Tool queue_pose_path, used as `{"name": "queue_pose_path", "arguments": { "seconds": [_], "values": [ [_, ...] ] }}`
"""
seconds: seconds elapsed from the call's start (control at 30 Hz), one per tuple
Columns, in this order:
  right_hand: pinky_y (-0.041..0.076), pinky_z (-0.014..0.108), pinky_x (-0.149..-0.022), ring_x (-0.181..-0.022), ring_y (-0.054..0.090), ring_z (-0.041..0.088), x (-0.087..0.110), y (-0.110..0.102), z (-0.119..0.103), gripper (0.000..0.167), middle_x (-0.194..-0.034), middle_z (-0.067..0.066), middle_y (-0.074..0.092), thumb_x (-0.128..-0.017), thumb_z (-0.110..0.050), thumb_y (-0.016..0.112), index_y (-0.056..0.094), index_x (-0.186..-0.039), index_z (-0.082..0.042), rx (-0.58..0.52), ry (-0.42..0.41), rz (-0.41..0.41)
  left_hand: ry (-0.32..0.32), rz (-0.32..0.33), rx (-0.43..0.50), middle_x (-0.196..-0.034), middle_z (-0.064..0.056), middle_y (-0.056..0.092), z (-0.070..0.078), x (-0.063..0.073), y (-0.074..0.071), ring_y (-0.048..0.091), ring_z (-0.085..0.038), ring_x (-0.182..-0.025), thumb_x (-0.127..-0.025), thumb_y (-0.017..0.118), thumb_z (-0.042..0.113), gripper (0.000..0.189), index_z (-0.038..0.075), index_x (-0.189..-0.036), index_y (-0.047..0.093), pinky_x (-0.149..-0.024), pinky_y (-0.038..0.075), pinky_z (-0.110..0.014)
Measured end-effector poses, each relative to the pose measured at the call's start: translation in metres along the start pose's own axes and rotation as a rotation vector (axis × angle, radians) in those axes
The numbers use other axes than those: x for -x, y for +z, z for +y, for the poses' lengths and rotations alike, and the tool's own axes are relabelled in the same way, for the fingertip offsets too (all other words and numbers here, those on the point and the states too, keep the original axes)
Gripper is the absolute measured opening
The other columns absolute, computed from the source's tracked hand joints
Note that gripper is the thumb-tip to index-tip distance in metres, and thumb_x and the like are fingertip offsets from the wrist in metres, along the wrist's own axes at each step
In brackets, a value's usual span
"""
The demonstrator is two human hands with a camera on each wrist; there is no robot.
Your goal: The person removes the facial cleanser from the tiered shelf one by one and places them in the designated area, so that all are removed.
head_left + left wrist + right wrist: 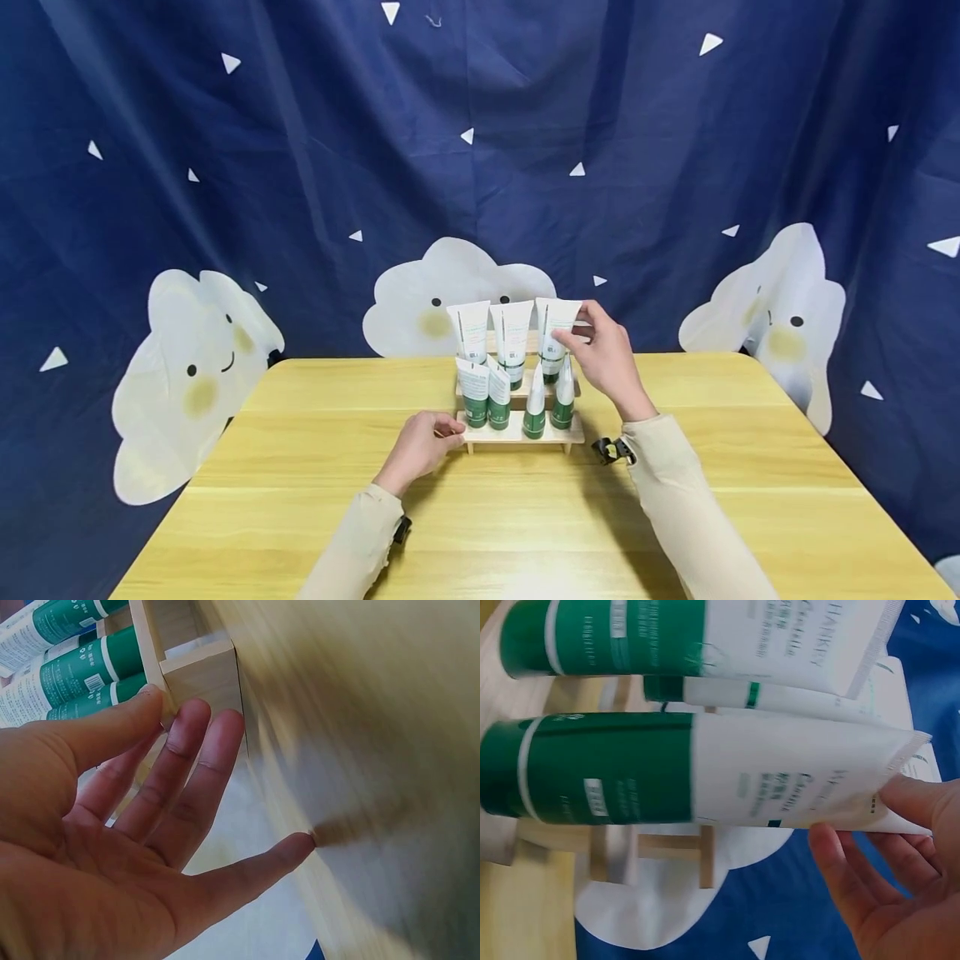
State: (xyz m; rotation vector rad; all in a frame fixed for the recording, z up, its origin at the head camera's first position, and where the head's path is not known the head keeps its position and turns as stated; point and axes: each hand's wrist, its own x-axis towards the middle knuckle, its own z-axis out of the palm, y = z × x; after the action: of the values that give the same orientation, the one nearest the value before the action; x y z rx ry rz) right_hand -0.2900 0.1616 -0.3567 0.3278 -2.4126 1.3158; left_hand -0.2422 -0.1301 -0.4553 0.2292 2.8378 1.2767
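A wooden tiered stand (555, 435) holds several upright white-and-green squeeze tubes in two rows. My left hand (423, 448) is at the left end of its lower shelf. In the left wrist view the thumb and index finger pinch the edge of the shelf end (199, 667), while the other fingers spread loosely. My right hand (606, 354) pinches the upper part of a white squeeze tube (561, 317) at the right of the back row. Another back-row tube stands close behind it. In the right wrist view, a front tube (622, 769) hides much of the held one.
Front-row tubes (475, 387) stand close together on the lower shelf. The stand rests on a wood-grain table (480, 517), near its back edge. Behind hangs a dark blue curtain (300, 167) with white triangles and cloud faces.
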Motion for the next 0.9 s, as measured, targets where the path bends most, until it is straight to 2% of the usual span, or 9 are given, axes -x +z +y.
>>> {"name": "queue_pose_path", "arguments": {
  "seconds": [0.23, 0.43, 0.63, 0.9],
  "values": [
    [0.056, 0.052, -0.092, -0.11, 0.07, 0.037, -0.002, -0.01, -0.005, 0.036, -0.123, 0.019, 0.07, -0.095, -0.02, 0.075, 0.058, -0.123, -0.007, -0.029, -0.053, 0.088, 0.001, 0.003, -0.001, -0.085, 0.002, 0.07, -0.001, -0.001, -0.001, 0.061, -0.014, -0.078, -0.088, 0.078, 0.008, 0.009, 0.012, -0.096, 0.078, -0.076, 0.048, -0.035],
    [0.056, 0.05, -0.093, -0.109, 0.071, 0.035, -0.002, -0.018, -0.006, 0.04, -0.123, 0.017, 0.071, -0.093, -0.018, 0.077, 0.058, -0.126, -0.005, -0.046, -0.062, 0.156, -0.015, -0.002, 0.0, -0.085, 0.002, 0.07, -0.003, 0.0, -0.002, 0.061, -0.013, -0.078, -0.088, 0.078, 0.009, 0.008, 0.013, -0.096, 0.078, -0.075, 0.047, -0.033],
    [0.055, 0.045, -0.095, -0.111, 0.07, 0.032, -0.001, -0.029, -0.009, 0.04, -0.124, 0.014, 0.07, -0.094, -0.018, 0.075, 0.058, -0.127, -0.005, -0.051, -0.053, 0.208, -0.01, -0.004, 0.012, -0.086, 0.001, 0.07, -0.002, 0.001, -0.003, 0.061, -0.014, -0.079, -0.089, 0.077, 0.008, 0.009, 0.012, -0.096, 0.078, -0.074, 0.047, -0.034],
    [0.053, 0.046, -0.099, -0.113, 0.069, 0.032, 0.007, -0.047, -0.004, 0.041, -0.125, 0.015, 0.069, -0.097, -0.018, 0.072, 0.055, -0.132, -0.004, -0.044, -0.025, 0.235, -0.005, -0.01, 0.007, -0.087, 0.001, 0.069, -0.002, 0.0, -0.001, 0.06, -0.014, -0.08, -0.088, 0.078, 0.009, 0.01, 0.012, -0.098, 0.078, -0.073, 0.047, -0.033]
  ]
}}
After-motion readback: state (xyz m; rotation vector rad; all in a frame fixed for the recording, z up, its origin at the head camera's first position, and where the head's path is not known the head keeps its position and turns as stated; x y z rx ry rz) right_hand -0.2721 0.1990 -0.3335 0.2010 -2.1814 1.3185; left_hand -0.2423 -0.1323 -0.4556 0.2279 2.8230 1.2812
